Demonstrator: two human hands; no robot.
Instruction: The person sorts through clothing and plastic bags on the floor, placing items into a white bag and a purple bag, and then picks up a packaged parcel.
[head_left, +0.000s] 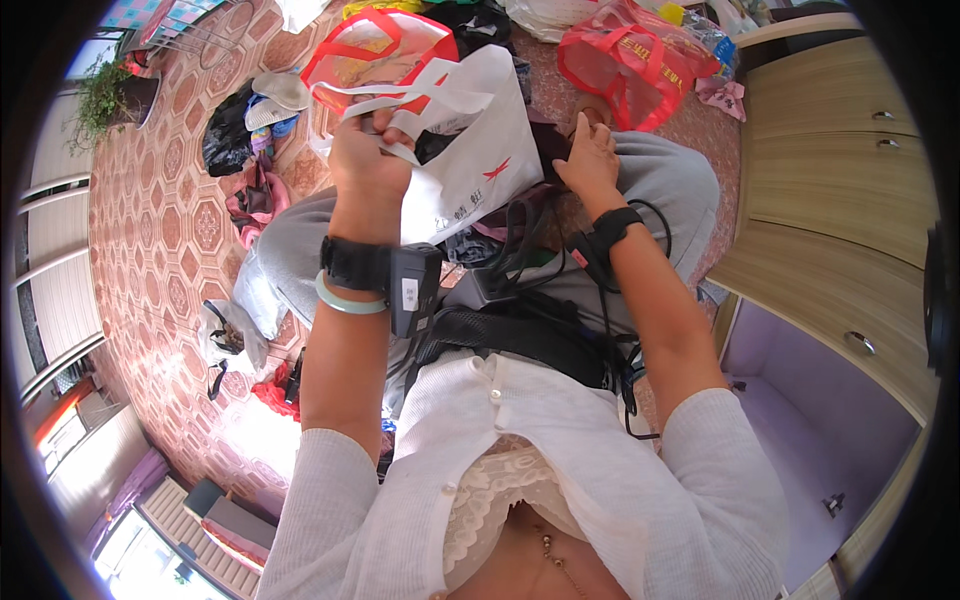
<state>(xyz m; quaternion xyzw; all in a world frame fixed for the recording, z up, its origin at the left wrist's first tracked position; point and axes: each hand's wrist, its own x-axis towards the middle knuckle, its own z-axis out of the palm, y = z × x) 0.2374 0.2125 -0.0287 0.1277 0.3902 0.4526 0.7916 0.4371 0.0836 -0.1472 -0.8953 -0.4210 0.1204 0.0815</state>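
Note:
My left hand (373, 150) is closed around the strap of a white carrier bag (480, 161). The bag leans toward me, its mouth partly open with something dark inside, and bears writing and a red dragonfly print. To its right, my right hand (591, 161) is against a dark maroon cloth (551, 144); whether the fingers pinch it is hidden. Behind the white bag stands a red-trimmed bag (382, 56) with red handles. Folded dark clothing (472, 247) lies between my legs, below the white bag.
A red translucent bag (630, 67) stands beyond my right hand. On the right is a wooden cabinet (832, 165) with an open lower compartment (802, 442). Clothes (255, 199), caps (277, 101) and a plastic bag (232, 337) lie on the tiled floor at left. Black cables (607, 322) hang near my right arm.

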